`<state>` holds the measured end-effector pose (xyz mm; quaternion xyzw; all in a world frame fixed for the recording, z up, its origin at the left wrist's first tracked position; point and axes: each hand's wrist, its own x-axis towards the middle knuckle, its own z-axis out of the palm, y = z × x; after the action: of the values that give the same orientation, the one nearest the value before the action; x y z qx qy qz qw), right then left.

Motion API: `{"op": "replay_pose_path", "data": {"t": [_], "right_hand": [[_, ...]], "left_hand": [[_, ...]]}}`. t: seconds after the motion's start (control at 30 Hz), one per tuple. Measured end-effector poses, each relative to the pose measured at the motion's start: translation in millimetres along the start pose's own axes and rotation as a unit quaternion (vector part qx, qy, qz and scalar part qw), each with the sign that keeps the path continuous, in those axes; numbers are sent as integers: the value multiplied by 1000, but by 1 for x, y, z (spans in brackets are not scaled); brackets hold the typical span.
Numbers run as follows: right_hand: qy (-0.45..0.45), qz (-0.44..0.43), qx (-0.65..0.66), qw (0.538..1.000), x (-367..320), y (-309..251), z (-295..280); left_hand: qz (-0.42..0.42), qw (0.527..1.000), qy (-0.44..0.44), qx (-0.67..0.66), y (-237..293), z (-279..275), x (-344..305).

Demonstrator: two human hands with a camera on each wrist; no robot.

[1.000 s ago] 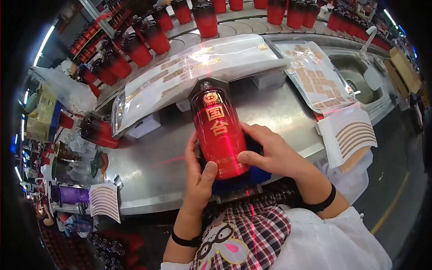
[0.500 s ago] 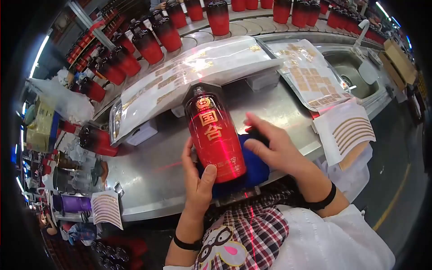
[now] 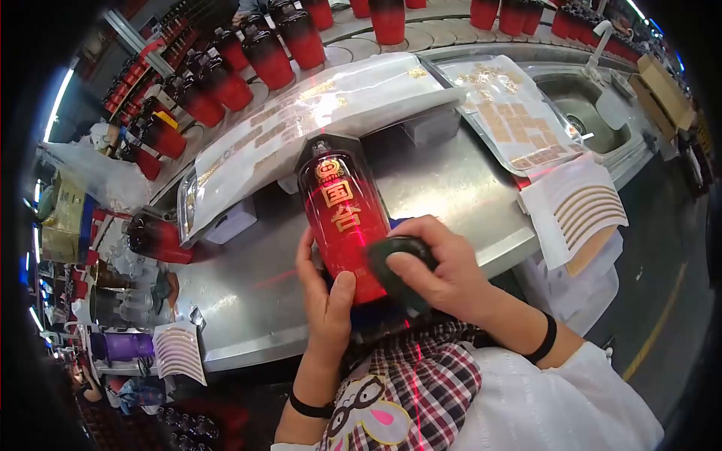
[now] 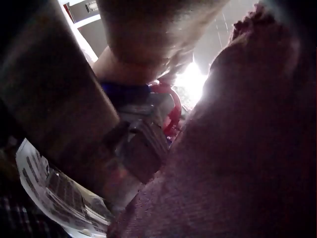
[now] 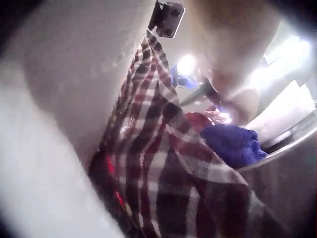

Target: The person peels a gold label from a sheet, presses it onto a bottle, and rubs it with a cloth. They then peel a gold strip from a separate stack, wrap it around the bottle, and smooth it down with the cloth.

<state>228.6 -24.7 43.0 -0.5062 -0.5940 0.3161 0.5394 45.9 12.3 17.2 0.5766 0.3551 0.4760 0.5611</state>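
Note:
A red bottle [image 3: 347, 237], dark toward its neck and marked with gold characters, leans back on the bench with its neck end in a dark grey holder. My left hand [image 3: 327, 301] grips its lower left side, fingers along the flank and thumb on the front. In my right hand [image 3: 451, 274] is a dark green cloth [image 3: 382, 263], pinched between thumb and fingers and pressed to the bottle's lower right side, slightly blurred. A blue cloth [image 5: 233, 144] lies beneath the bottle, mostly hidden in the head view.
Behind the bottle, a raised tray [image 3: 278, 131] carries gold decals on white sheets. Another decal tray [image 3: 519, 124] stands to the right beside a sink [image 3: 613, 135]. Curved strips on a white sheet [image 3: 575, 214] overhang the bench's right edge. A red bottle [image 3: 158, 239] lies at left.
The right hand left the bottle, moved right over the blue cloth, and is now back at the bottle with a dark green cloth. The left hand has kept its grip; the bottle has tilted slightly left.

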Motion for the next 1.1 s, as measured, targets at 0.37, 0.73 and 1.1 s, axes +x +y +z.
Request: {"op": "replay_pose_path", "data": {"t": [0.37,0.73,1.1], "right_hand": [[-10,78,-16,997,-4,4,-2],[-94,-349,-273,892,5,-22,4],[-169,-205,-61,962,12,-24,-10]], "left_hand": [[296,807,30,511,3,3,-34],[270,862,51,425,-23,-13,-50],[263,875,70,400,-29,-14,-53]]}}
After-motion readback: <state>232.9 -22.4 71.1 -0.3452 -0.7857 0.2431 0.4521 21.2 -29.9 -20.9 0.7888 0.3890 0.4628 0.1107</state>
